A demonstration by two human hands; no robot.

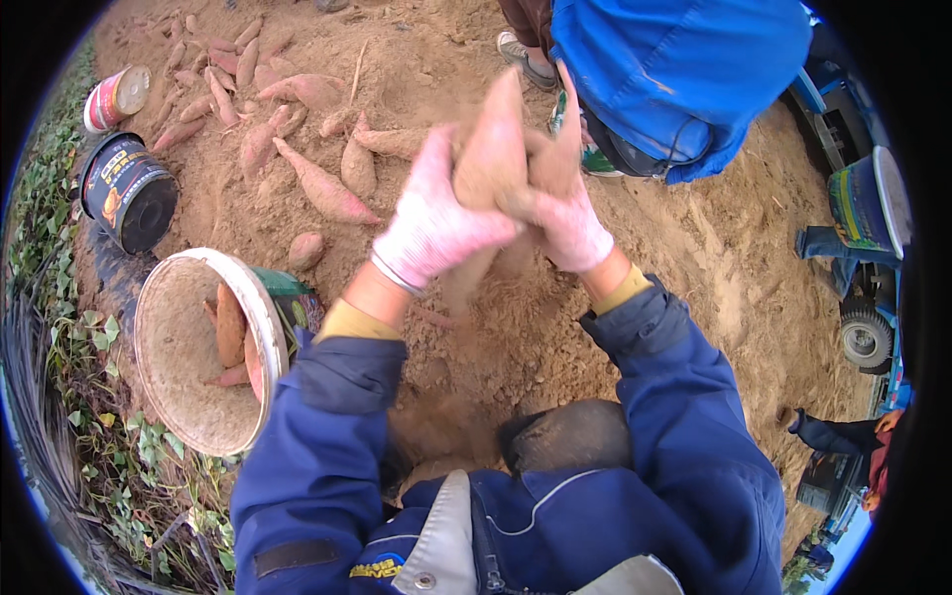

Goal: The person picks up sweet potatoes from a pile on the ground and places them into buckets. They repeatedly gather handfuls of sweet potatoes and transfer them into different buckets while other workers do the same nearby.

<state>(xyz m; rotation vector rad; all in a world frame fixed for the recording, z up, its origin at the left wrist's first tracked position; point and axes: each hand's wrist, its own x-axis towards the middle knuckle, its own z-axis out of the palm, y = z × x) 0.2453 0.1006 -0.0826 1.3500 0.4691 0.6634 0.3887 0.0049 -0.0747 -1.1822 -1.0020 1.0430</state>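
Both my hands wear dusty pink-and-white gloves and are raised together over the soil. My left hand (436,220) is closed on a large sweet potato (493,144), its pointed end up. Close beside it, my right hand (573,226) grips another, slimmer sweet potato (562,149), slightly smeared by motion. Dirt hangs in the air beneath them. To my left, a white bucket (276,297) leans with its mouth toward me and holds several sweet potatoes (231,327). A long sweet potato (324,185) lies on the ground just beyond my left hand.
More sweet potatoes (223,94) are scattered at the far left. A black bucket (129,193) and a red-and-white bucket (117,99) lie tipped near leafy vines (109,416). A person in blue (684,79) stands ahead. A blue vehicle with a wheel (866,334) is at right.
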